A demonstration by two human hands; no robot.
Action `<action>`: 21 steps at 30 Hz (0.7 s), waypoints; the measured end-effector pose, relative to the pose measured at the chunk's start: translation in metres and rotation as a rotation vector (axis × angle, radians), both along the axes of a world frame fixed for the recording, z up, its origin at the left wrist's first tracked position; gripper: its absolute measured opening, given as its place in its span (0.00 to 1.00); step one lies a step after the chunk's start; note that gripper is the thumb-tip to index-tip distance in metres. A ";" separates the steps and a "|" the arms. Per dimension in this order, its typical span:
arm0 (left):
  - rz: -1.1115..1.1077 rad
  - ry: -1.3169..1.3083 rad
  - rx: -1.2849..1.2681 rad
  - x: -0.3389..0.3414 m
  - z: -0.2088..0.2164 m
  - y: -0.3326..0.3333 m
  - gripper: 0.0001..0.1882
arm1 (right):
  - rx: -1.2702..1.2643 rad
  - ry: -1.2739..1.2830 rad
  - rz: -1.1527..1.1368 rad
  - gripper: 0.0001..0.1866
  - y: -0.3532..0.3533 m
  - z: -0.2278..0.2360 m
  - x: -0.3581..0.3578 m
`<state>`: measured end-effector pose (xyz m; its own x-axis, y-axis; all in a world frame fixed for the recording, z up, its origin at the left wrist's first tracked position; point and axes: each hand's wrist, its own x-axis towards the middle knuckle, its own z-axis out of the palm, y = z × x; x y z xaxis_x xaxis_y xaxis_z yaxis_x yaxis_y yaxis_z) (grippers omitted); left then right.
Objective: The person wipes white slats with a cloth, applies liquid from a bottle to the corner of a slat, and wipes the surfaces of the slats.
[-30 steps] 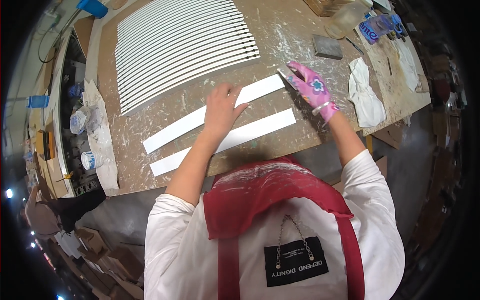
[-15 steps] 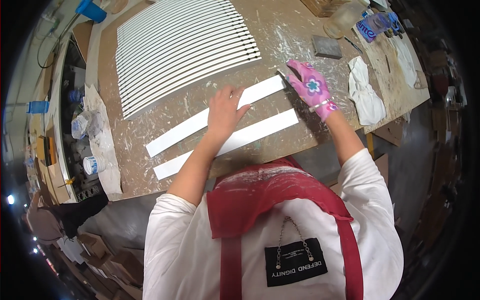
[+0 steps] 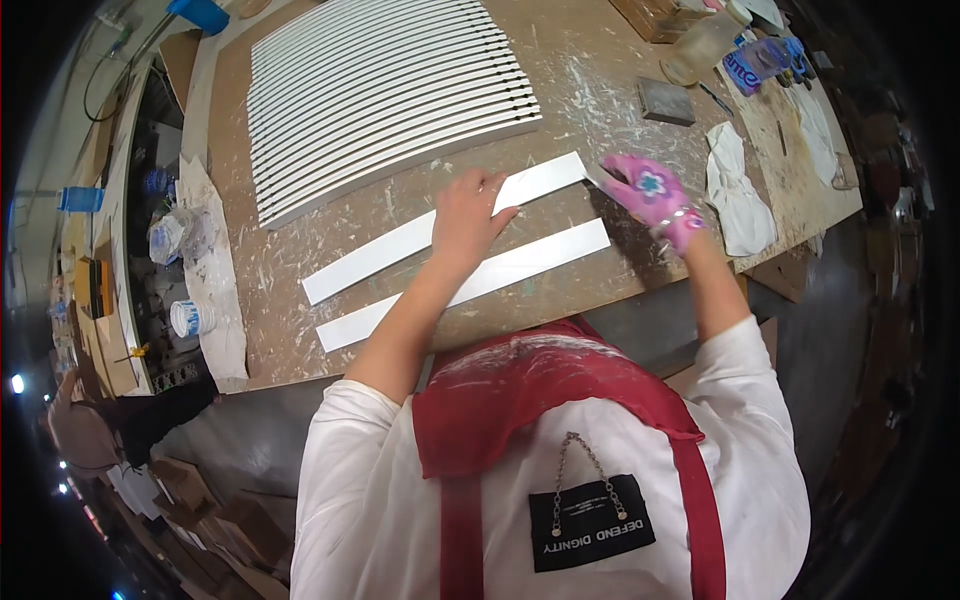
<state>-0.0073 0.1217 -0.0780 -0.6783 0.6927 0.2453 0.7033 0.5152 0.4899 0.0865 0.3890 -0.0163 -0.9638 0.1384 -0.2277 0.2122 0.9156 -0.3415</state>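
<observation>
Two long white strips lie slantwise across the table. On the far white strip (image 3: 370,256) rests my bare left hand (image 3: 466,222), its fingers bent over the far edge and its thumb at the near side, holding it down. The near white strip (image 3: 550,252) lies parallel, partly under my left forearm. Just past the right end of the far strip is my right hand (image 3: 655,196), in a pink flowered glove. Its fingers are closed on a small, thin, pale piece, mostly hidden, whose kind I cannot make out.
Many white slats (image 3: 390,100) lie in rows on the paint-marked table (image 3: 580,120). At the right are a grey block (image 3: 665,102), a white cloth (image 3: 738,195), a clear jar (image 3: 700,50) and a plastic bottle (image 3: 757,65). A white tub (image 3: 190,318) stands at the left.
My right hand has moved a little right and toward me at the far strip's end. My left hand stays on that strip. The whole view has shifted slightly.
</observation>
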 end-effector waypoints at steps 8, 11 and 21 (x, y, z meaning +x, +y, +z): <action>0.044 0.033 -0.099 0.003 0.013 -0.040 0.31 | -0.385 0.274 0.030 0.24 -0.001 0.013 -0.015; 0.065 0.018 -0.143 -0.002 0.002 -0.073 0.30 | -0.438 0.208 0.065 0.21 -0.059 0.012 -0.045; 0.132 -0.066 0.130 -0.001 -0.072 -0.083 0.21 | -0.134 0.288 1.334 0.16 -0.366 0.019 -0.150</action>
<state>-0.0080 0.0387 -0.1501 -0.7786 0.5621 0.2791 0.5982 0.5302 0.6009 -0.0639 0.0232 0.0022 -0.3620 -0.9300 0.0638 -0.8889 0.3237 -0.3241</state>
